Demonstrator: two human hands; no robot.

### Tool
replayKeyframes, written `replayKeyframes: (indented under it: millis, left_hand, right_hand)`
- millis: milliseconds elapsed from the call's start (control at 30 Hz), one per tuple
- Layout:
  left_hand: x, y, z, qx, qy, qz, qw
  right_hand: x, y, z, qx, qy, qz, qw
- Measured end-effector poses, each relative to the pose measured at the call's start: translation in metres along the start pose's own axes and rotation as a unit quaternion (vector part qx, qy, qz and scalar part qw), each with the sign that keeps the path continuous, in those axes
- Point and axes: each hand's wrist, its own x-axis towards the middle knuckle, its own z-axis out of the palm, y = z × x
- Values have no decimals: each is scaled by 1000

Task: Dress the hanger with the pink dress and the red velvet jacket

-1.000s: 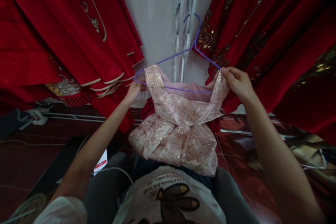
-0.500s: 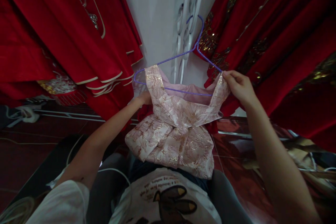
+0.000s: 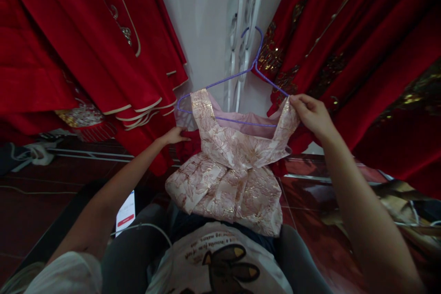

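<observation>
A pale pink dress (image 3: pixel 237 188) with a gold-patterned floral weave rests across my lap, its wide straps over a purple hanger (image 3: pixel 229 76). The hanger's hook points away from me, toward the white surface. My right hand (image 3: pixel 312 112) pinches the right strap where it meets the hanger's end. Left of the bodice, my left hand (image 3: pixel 176 135) is apart from the dress with its fingers stretched out, next to dark red cloth; no held item shows in it. The dress's pink lining shows inside the neckline.
Red garments with silver and gold trim hang at the left (image 3: pixel 138 69) and right (image 3: pixel 344 69). Between them stands a white panel (image 3: pixel 196 18) with metal handles. A lit phone (image 3: pixel 127 213) and a white cable (image 3: pixel 151 226) lie beside my left leg.
My left hand has come out from behind the dress's left side and moved left, fingers extended. The phone screen has come into view. My right hand keeps its pinch on the strap.
</observation>
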Motion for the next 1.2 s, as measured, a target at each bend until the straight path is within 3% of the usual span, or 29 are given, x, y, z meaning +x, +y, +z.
replayKeyframes:
  millis: [167,367,433,533,600,700,867,1000,1100,1200]
  left_hand:
    - [-3,13,-9,-39,46,-13,998]
    - [44,65,-55,-197,142,51,969]
    - [55,90,-68,-170,168,67,969]
    - [54,126,-74,-45,226,132,964]
    - [45,144,-68,35,256,178,950]
    - [29,164,-51,73,277,218,933]
    - [6,200,-21,35,257,283,923]
    - [-3,218,-11,37,179,316,931]
    - [10,204,-18,64,139,322,934]
    - [35,173,-29,79,129,320,935]
  right_hand:
    - [0,-2,0,-14,3,2,1000]
    - [-7,-17,-12,-79,10,-10,997]
    - [-13,-29,-19,-115,18,-21,993]
    - [-21,-51,-28,-151,4,-30,988]
    - [-25,-65,-29,-150,-15,-37,988]
    - [-29,-80,-25,-128,-20,-44,991]
    - [-31,-88,-19,-71,-25,-14,997]
    - [-29,-81,-20,-77,-24,-12,997]
    - [-21,-66,-19,-91,-30,-25,995]
    - [-3,-47,-17,-148,-29,-28,988]
